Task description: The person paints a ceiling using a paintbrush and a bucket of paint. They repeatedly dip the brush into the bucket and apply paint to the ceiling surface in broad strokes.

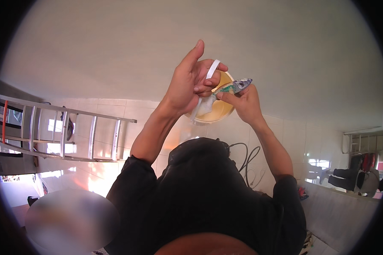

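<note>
My left hand (pixel 191 78) is raised in front of me with its thumb sticking up. Its fingers curl round the white handle (pixel 212 69) of a small pale-yellow bucket (pixel 219 115). In my right hand (pixel 249 104) is what looks like a paintbrush (pixel 226 89), its handle smeared green and white. The grey handle end, with a round hole, pokes out past my fingers. Its whitish lower end (pixel 206 105) reaches over the bucket's mouth. My left hand covers part of the bucket, and how full it is I cannot tell.
A plain pale wall (pixel 285 42) rises close ahead. An aluminium ladder (pixel 64 129) is at the left. Dark cables (pixel 247 163) loop over the tiles on the right. Dark and red items (pixel 361 170) sit at the far right. A blurred patch (pixel 72 221) covers the lower left.
</note>
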A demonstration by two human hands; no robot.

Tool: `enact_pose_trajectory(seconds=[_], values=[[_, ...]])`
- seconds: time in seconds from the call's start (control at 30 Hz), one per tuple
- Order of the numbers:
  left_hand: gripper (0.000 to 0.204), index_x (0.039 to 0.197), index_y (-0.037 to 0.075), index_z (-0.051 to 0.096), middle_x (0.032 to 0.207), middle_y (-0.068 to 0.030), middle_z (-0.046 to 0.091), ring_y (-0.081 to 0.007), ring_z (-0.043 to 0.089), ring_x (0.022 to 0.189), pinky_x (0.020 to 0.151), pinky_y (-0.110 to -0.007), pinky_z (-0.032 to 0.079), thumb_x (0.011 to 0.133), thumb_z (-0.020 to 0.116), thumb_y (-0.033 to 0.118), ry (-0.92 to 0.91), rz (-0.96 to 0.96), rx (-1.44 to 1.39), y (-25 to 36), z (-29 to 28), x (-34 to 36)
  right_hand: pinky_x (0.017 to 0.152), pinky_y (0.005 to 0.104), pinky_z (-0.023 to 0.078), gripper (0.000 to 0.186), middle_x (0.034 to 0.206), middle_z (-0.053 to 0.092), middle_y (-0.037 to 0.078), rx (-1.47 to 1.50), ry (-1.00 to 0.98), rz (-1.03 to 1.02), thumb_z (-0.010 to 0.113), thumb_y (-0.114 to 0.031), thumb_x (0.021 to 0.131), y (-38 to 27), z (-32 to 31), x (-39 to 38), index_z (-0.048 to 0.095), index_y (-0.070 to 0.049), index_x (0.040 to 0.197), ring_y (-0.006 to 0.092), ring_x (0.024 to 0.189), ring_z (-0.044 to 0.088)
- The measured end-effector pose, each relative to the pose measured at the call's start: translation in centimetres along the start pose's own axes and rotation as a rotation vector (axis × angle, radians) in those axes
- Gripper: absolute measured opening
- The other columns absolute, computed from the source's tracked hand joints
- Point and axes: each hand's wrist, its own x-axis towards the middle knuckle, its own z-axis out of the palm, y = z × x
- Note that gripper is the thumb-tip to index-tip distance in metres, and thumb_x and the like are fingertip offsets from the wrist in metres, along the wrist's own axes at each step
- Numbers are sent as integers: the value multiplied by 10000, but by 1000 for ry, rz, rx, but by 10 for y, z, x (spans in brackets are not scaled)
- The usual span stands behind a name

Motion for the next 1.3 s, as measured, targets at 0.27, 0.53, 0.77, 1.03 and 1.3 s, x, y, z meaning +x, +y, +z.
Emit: enact_pose_trajectory(seconds=[0.27, 0.53, 0.77, 1.03, 1.3], values=[[815, 1173, -62, 616, 660, 49, 370, -23, 200, 484, 451, -174, 205, 1039, 270, 664, 115, 58, 16, -15, 13, -13, 657, 341, 489, 153, 723, 681, 42, -768, 184, -773, 793, -73, 740, 10, -27, 15, 752, -67, 887, 210, 679, 631], [724, 1073, -48, 614, 646, 47, 399, -29, 249, 539, 469, -191, 211, 1036, 371, 633, 158, 68, -73, -30, 28, -31, 627, 350, 483, 183, 703, 670, 49, -809, 290, -851, 795, -81, 699, 20, -25, 5, 756, -72, 877, 221, 657, 616], [773, 1128, -58, 633, 653, 60, 338, -22, 193, 498, 456, -177, 190, 1058, 279, 625, 154, 141, 46, -30, 35, -18, 648, 274, 541, 138, 808, 741, 64, -199, 41, -197, 782, -78, 835, 11, -35, -10, 754, 38, 905, 113, 722, 682], [808, 1140, -62, 628, 659, 59, 344, -19, 196, 500, 457, -176, 193, 1045, 272, 657, 162, 110, 44, -32, 34, -11, 678, 264, 545, 169, 857, 754, 78, 36, -139, -14, 789, -90, 846, 5, -27, -19, 739, 60, 905, 103, 765, 689], [832, 1096, -68, 613, 647, 47, 377, -29, 224, 514, 466, -195, 194, 1015, 313, 704, 160, 69, -4, -34, 23, -17, 600, 354, 506, 149, 723, 670, 70, -634, 233, -686, 802, -131, 724, 24, -33, -2, 754, -77, 854, 226, 651, 630]])
